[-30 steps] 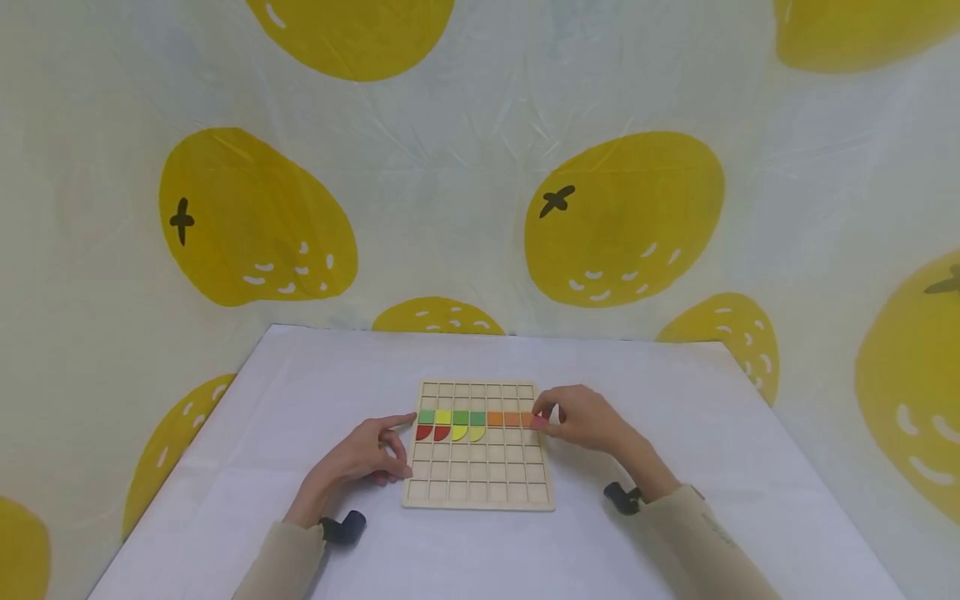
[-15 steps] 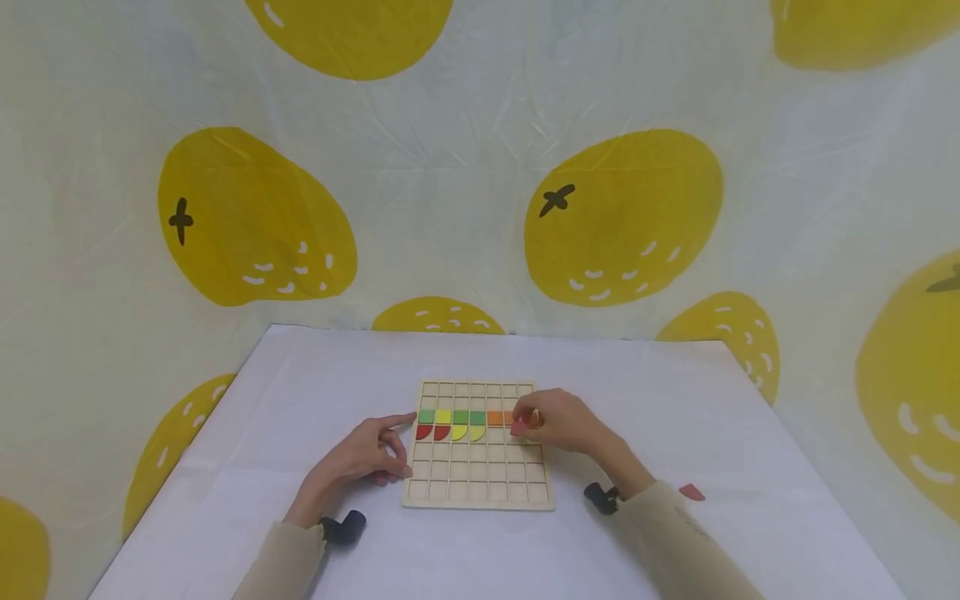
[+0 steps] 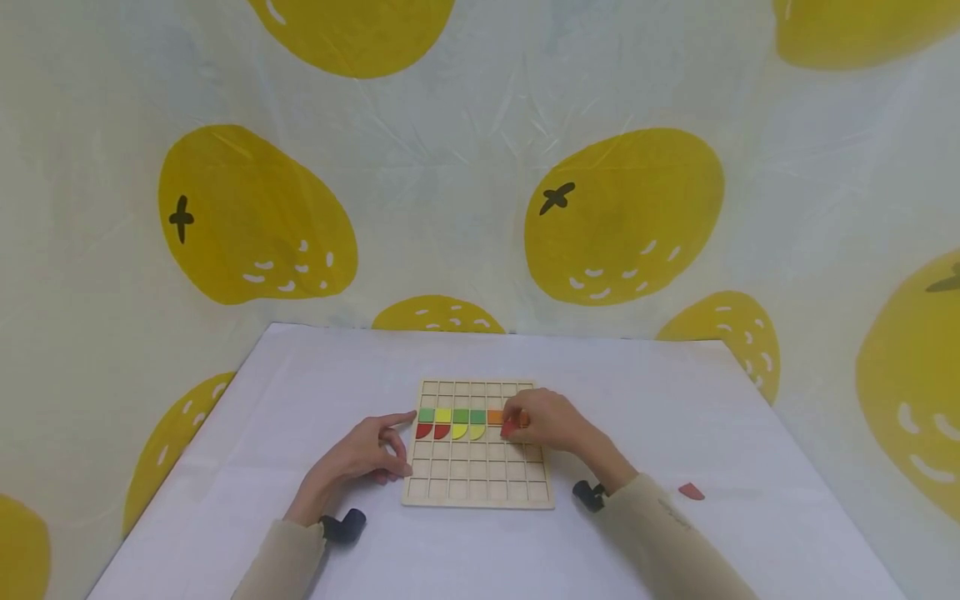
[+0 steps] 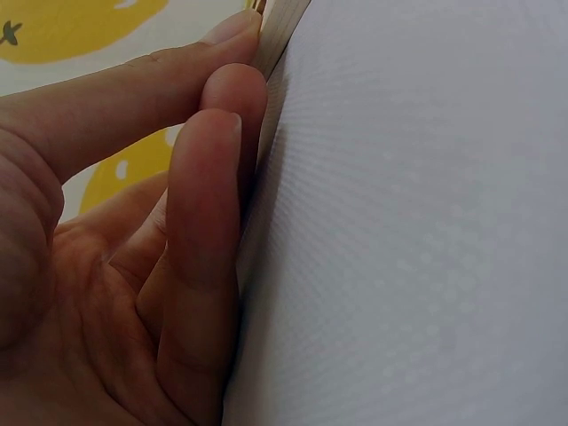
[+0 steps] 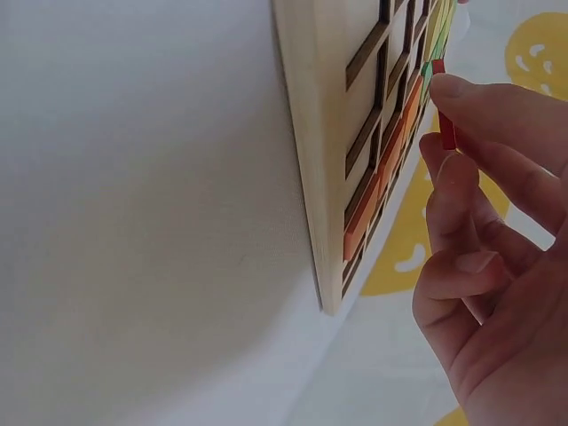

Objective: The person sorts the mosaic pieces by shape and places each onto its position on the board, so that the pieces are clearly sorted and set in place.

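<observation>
A square wooden grid board [image 3: 478, 497] lies flat on the table. Along its left edge, my left hand [image 3: 367, 450] touches the side with forefinger and thumb spread apart; the left wrist view shows the thumb tip [image 4: 235, 28] at the edge and other fingers bent below. My right hand [image 3: 553, 421] pinches a small red tile [image 5: 445, 106] between thumb and fingers, held above the board. One row holds green, yellow and orange square tiles [image 3: 461, 416], the rightmost partly behind my right hand. Beneath sit two red quarter-circle tiles [image 3: 441, 432] and two yellow quarter-circle tiles [image 3: 460, 432].
Another red quarter-circle tile [image 3: 692, 492] lies on the white table [image 3: 375, 358], right of the board and next to the right sleeve [image 3: 667, 533]. A cloth with large yellow fruit prints [image 3: 622, 217] hangs behind the table. Each wrist carries a black camera [image 3: 345, 527].
My right hand has moved left over the board with the red tile. The loose red tile on the table has come into view beside the sleeve. My left hand has stayed put.
</observation>
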The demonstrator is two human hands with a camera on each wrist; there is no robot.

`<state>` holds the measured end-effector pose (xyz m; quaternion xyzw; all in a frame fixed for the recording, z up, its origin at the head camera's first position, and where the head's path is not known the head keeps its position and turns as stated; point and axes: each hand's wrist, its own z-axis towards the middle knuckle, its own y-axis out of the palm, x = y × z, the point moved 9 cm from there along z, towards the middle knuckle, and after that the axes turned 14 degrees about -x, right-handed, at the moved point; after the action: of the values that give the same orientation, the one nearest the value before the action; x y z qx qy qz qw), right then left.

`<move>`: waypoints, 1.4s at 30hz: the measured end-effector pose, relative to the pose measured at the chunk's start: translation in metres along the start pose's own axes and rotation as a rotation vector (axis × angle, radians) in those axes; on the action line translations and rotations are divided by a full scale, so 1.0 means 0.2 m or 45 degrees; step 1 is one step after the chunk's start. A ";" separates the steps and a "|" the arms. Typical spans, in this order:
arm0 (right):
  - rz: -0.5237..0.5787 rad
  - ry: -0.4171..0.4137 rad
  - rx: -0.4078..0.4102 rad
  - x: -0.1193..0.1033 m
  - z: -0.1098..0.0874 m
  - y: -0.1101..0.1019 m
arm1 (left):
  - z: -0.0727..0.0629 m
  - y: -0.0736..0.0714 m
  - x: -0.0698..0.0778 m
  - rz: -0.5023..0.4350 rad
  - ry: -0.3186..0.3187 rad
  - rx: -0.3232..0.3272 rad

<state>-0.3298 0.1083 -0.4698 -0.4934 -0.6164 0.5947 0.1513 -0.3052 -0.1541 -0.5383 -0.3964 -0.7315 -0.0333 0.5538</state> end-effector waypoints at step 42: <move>-0.088 -0.040 -0.075 -0.07 0.09 0.06 | 0.01 0.00 -0.01 0.000 0.007 0.000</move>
<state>-0.3311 0.0843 -0.4789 -0.4666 -0.6527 0.5784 0.1473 -0.3067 -0.1539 -0.5421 -0.3962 -0.7300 -0.0345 0.5559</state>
